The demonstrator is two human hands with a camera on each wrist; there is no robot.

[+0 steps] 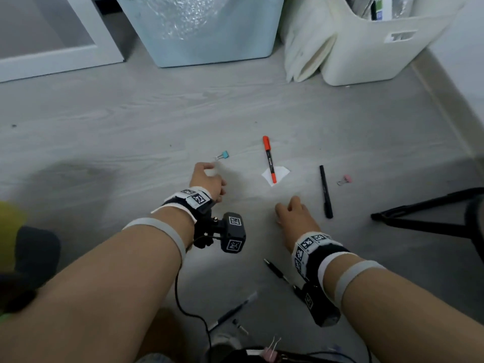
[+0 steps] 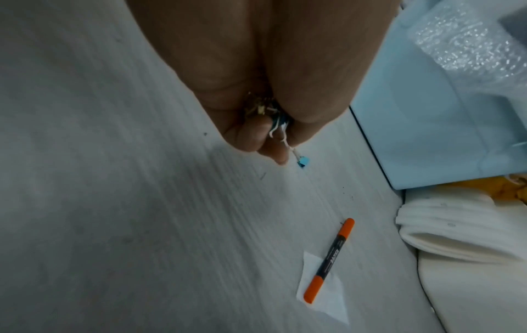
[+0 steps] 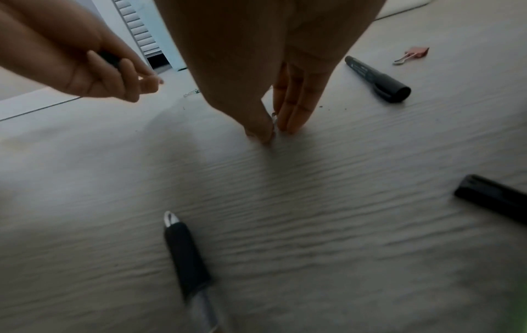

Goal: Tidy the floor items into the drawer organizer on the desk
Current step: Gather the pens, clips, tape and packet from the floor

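Observation:
My left hand (image 1: 209, 176) hovers low over the grey floor, curled round a small bunch of clips (image 2: 271, 115), gold and blue. A blue binder clip (image 1: 222, 154) lies just beyond its fingertips (image 2: 280, 157). My right hand (image 1: 288, 208) is down on the floor; its thumb and fingertips (image 3: 288, 126) pinch a small silvery clip (image 3: 274, 117). An orange marker (image 1: 269, 159) lies on a white paper scrap (image 1: 281, 172). To the right lie a black marker (image 1: 326, 191) and a pink binder clip (image 1: 345, 179). The drawer organizer is not in view.
A black pen (image 1: 277, 272) lies by my right wrist, another pen (image 1: 233, 310) nearer me, and a pink clip (image 1: 269, 352) at the bottom edge. A black tripod leg (image 1: 419, 208) crosses the right. A pale blue bin (image 1: 209, 40) and a white basket (image 1: 379, 48) stand behind.

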